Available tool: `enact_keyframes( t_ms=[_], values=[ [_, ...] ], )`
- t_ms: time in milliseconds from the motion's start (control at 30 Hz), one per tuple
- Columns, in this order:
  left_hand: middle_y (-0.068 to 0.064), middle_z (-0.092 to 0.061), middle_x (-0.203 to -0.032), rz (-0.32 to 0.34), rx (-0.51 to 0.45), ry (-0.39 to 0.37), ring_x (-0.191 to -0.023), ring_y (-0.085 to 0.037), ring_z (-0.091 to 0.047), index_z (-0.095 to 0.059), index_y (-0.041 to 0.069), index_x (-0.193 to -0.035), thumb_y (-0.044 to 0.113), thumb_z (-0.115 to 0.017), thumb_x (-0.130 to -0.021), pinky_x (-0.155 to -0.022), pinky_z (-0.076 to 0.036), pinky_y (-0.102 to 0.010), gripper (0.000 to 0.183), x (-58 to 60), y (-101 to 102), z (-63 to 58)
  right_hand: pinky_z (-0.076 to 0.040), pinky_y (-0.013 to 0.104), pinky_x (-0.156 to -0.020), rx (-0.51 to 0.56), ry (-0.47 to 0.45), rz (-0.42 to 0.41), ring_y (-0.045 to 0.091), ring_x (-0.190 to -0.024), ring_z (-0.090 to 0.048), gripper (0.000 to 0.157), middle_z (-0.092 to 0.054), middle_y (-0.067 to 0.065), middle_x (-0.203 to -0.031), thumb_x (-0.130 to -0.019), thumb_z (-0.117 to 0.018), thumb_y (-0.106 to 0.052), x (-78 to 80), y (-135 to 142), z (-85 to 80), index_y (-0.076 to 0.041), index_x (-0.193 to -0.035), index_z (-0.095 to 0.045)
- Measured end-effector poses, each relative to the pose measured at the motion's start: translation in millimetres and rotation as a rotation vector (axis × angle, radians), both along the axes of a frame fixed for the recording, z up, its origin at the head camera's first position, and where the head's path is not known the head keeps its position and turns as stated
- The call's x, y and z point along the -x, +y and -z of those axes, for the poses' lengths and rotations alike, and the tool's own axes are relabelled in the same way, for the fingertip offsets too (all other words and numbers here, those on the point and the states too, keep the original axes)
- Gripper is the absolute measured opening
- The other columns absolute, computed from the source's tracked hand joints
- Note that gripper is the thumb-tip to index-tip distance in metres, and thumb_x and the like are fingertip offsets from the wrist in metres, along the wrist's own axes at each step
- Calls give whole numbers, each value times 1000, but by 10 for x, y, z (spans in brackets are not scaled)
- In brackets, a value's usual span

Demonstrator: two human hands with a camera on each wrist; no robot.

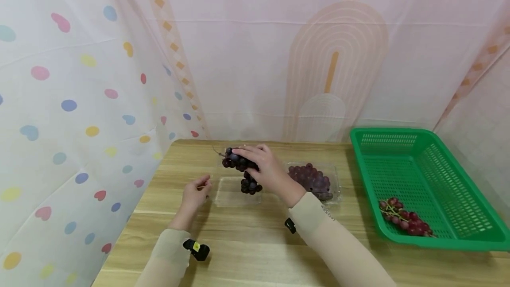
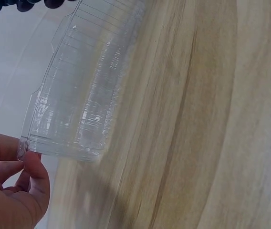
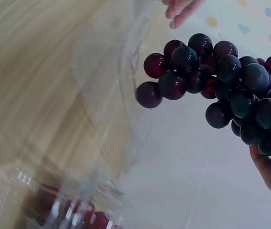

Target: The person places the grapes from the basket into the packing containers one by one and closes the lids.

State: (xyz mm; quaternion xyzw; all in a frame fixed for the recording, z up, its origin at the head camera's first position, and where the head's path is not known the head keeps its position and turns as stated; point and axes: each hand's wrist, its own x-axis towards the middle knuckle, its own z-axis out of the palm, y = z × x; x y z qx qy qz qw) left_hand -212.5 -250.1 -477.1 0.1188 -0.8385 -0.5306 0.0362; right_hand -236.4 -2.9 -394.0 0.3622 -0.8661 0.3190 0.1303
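My right hand point(image 1: 271, 167) holds a bunch of dark purple-black grapes point(image 3: 243, 95) by its top, with a thin stem sticking out to the left. The lower grapes hang over a clear plastic container point(image 2: 78, 102) on the table. At that container's left end, my left hand point(image 1: 195, 196) pinches the rim between thumb and finger, as the left wrist view shows. No grapes show inside the part of this container seen by the left wrist camera.
To the right of it, a second clear container point(image 1: 336, 185) holds reddish grapes point(image 1: 312, 180). Farther right stands a green plastic basket point(image 1: 406, 167) with a small red grape bunch point(image 1: 406, 220) in its near corner. Patterned cloth point(image 1: 247, 70) hangs behind the wooden table point(image 1: 247, 242).
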Motion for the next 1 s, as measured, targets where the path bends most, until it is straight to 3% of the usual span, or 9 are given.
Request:
enact_keyframes(
  t_ms=[200, 433, 633, 1000],
  values=[
    [-24, -58, -110, -7, -11, 3, -75, 1, -51, -52, -9, -129, 1, -54, -94, -61, -50, -18, 37, -1, -3, -3, -48, 37, -93, -18, 27, -33, 22, -120, -45, 64, -50, -4, -140, -85, -67, -1, 25, -70, 86, -31, -138, -48],
    [-26, -57, -112, 4, 6, 9, -75, 1, -50, -51, -9, -130, 2, -53, -94, -60, -49, -16, 37, -5, -16, 7, -49, 31, -85, -97, 7, -42, 17, -116, -44, 65, -48, -7, -141, -88, -64, -4, 34, -73, 218, -35, -141, -43],
    [-23, -56, -112, -5, -25, 14, -77, 0, -50, -51, -7, -131, 3, -54, -95, -59, -48, -14, 38, 2, -24, 30, -48, 36, -92, -137, -51, -52, 18, -122, -42, 65, -45, -8, -144, -90, -62, -5, 47, -109, 287, -38, -142, -40],
    [-23, -55, -116, -7, -26, -5, -84, -6, -53, -50, -5, -133, 5, -53, -96, -61, -49, -14, 39, 4, -21, 25, -44, 36, -100, -167, -83, -84, 20, -124, -45, 62, -48, -6, -142, -90, -63, -7, 107, -246, 386, -32, -143, -41]
  ],
)
